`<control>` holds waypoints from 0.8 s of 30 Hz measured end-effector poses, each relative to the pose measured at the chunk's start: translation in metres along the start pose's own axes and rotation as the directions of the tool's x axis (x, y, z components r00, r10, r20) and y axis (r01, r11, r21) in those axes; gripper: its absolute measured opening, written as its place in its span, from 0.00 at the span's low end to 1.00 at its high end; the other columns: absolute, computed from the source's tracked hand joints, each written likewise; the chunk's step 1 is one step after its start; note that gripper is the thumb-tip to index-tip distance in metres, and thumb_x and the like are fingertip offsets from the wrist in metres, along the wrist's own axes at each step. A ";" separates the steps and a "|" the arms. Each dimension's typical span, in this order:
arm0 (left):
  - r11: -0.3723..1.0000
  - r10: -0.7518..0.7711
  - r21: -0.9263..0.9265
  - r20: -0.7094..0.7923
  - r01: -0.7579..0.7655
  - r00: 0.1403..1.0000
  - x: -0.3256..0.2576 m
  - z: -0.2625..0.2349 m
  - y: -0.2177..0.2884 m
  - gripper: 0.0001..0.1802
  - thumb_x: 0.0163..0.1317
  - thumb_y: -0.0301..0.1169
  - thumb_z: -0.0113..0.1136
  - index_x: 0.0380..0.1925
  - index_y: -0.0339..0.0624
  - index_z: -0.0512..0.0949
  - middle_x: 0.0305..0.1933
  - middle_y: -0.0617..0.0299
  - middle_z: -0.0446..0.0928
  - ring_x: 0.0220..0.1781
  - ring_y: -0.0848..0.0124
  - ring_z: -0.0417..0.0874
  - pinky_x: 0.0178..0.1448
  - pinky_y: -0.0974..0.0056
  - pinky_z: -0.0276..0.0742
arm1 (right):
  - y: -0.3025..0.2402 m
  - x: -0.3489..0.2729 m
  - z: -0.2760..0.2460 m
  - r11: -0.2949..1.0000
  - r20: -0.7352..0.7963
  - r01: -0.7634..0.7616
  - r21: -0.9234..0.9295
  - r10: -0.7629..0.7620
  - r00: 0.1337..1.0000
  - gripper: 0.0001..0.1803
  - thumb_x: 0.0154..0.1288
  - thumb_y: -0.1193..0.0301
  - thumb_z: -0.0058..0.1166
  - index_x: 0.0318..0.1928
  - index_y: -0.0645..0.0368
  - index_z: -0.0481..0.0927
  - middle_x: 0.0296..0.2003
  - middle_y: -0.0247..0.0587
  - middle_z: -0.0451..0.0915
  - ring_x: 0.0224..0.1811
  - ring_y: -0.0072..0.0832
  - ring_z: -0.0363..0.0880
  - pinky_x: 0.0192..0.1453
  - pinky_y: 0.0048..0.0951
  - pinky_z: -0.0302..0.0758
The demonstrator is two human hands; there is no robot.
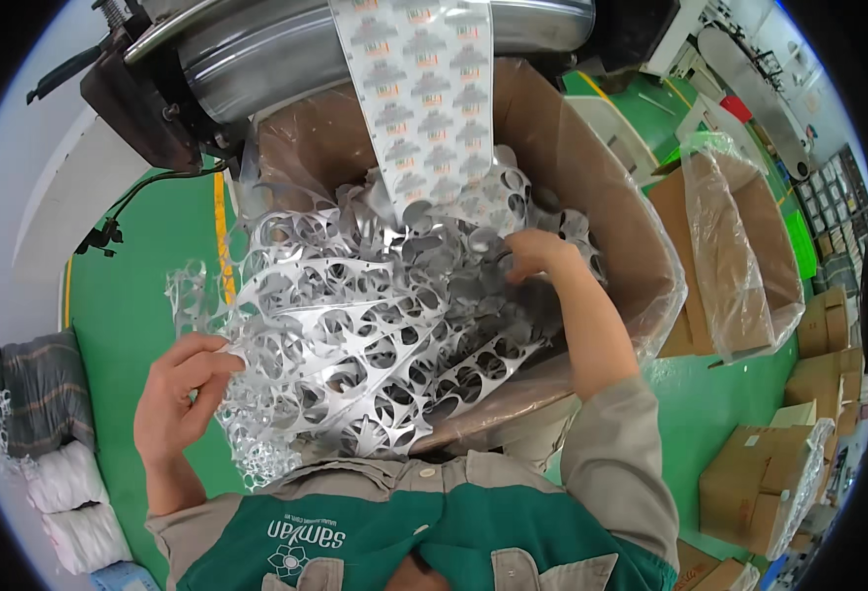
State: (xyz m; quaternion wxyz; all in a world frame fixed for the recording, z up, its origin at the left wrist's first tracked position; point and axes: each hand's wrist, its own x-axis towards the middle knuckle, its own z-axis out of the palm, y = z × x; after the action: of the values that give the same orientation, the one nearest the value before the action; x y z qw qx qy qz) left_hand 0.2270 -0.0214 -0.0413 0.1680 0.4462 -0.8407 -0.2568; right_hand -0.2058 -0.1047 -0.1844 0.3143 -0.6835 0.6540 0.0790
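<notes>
A large tangled heap of silvery foil scrap (335,379), punched through with round holes, spills over the near left side of a lined cardboard box (619,212). My left hand (186,392) pinches the heap's left edge between thumb and fingers. Loose round foil lids (463,281) lie in the middle of the box. Among them is my right hand (540,255), its fingers curled down around some lids, with the fingertips partly hidden. A printed foil web (426,94) hangs from above into the box, just beyond both hands.
A metal roller (266,61) on a machine frame spans the far side above the box. To the right stands another lined carton (749,246), with closed cartons (764,483) nearer. A dark striped bundle (45,389) and white wrapped packs (79,512) sit on the left.
</notes>
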 end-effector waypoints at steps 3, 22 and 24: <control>0.996 0.003 -0.091 -0.116 -0.014 0.993 0.001 0.010 -0.004 0.10 0.46 0.24 0.62 0.32 0.40 0.80 0.38 0.53 0.76 0.34 0.63 0.78 0.33 0.67 0.71 | -0.024 -0.031 -0.049 0.914 0.000 0.226 0.337 -0.241 0.971 0.26 0.47 0.63 0.62 0.47 0.62 0.73 0.44 0.44 0.77 0.43 0.34 0.77 0.50 0.31 0.72; 0.982 0.177 0.134 -0.374 -0.135 0.911 0.071 0.028 -0.011 0.15 0.50 0.36 0.62 0.36 0.41 0.75 0.52 0.55 0.73 0.59 0.57 0.67 0.63 0.55 0.58 | 0.027 0.023 0.007 0.989 -0.234 -0.067 -0.130 0.035 0.971 0.29 0.40 0.54 0.62 0.39 0.65 0.78 0.40 0.54 0.78 0.44 0.45 0.77 0.46 0.39 0.74; 0.922 0.308 0.288 -0.143 -0.258 0.940 0.093 0.057 0.021 0.22 0.48 0.36 0.63 0.45 0.45 0.74 0.52 0.56 0.72 0.59 0.56 0.67 0.65 0.52 0.55 | 0.026 0.018 -0.006 0.993 -0.387 0.085 -0.078 -0.108 0.916 0.28 0.42 0.56 0.62 0.39 0.65 0.76 0.39 0.52 0.78 0.42 0.44 0.77 0.44 0.38 0.74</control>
State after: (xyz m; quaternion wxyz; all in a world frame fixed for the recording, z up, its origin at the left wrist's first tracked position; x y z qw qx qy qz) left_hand 0.1334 -0.0729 -0.0706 0.2200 0.3598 -0.9038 -0.0725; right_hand -0.2294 -0.1221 -0.1977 0.1609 -0.7260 0.6664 -0.0549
